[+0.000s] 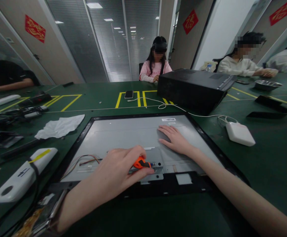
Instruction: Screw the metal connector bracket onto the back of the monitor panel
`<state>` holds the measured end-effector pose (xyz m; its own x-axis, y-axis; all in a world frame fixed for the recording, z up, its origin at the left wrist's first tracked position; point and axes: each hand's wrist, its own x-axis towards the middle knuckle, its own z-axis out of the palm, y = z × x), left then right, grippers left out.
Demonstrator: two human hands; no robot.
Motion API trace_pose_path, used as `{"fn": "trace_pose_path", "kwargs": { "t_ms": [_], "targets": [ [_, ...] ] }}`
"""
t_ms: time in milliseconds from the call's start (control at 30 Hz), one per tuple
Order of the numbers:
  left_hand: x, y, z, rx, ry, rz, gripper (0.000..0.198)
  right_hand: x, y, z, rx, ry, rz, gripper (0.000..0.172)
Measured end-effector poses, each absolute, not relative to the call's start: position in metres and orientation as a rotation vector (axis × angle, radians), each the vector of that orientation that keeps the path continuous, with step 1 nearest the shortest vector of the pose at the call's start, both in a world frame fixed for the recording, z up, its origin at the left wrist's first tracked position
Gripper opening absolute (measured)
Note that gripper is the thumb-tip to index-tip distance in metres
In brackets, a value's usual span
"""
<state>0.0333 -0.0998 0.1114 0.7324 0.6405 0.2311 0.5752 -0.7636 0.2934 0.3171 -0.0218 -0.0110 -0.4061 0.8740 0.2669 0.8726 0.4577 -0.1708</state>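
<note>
A monitor panel (123,133) lies flat on the green table, its grey metal back up inside a black frame. My left hand (123,164) is closed around an orange-and-black screwdriver (141,163), held low over a metal bracket (159,169) near the panel's front edge. The thumb and fingertips rest close to the bracket; whether the tool's tip touches it I cannot tell. Spread out flat, my right hand (175,140) lies on the panel's back, right of the bracket. Thin coloured wires (89,158) run along the panel's left side, partly behind my left hand.
Beyond the panel stands a large black case (195,89). A white charger (239,133) with a cable lies at right, a metal bowl (267,85) behind it. Crumpled tissue (61,126), a white power bank (22,176) and black cables are at left. Several people sit around.
</note>
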Motion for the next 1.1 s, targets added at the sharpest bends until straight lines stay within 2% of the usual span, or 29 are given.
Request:
{"fn": "trace_pose_path", "kwargs": {
  "t_ms": [67,333,467,600,833,1100],
  "targets": [
    [0.034,-0.101,0.116,2.723,1.009,0.446,0.025,0.317,-0.022,-0.011,-1.490,-2.393,0.007,0.052],
    [0.033,-0.104,0.122,2.625,0.960,0.349,0.013,0.317,-0.022,-0.010,-1.495,-2.400,-0.001,0.052],
    [0.033,-0.104,0.122,2.615,0.937,0.394,0.023,0.317,-0.022,-0.010,-1.498,-2.402,-0.002,0.052],
    [0.030,-0.100,0.125,2.605,0.943,0.400,0.019,0.317,-0.022,-0.010,-1.500,-2.401,0.002,0.052],
    [0.013,-0.089,0.136,2.716,1.028,0.529,0.015,0.317,-0.022,-0.010,-1.492,-2.400,0.011,0.051],
    [0.011,-0.082,0.131,2.929,1.080,0.499,0.013,0.318,-0.022,-0.010,-1.486,-2.401,0.027,0.052]
  ]
}}
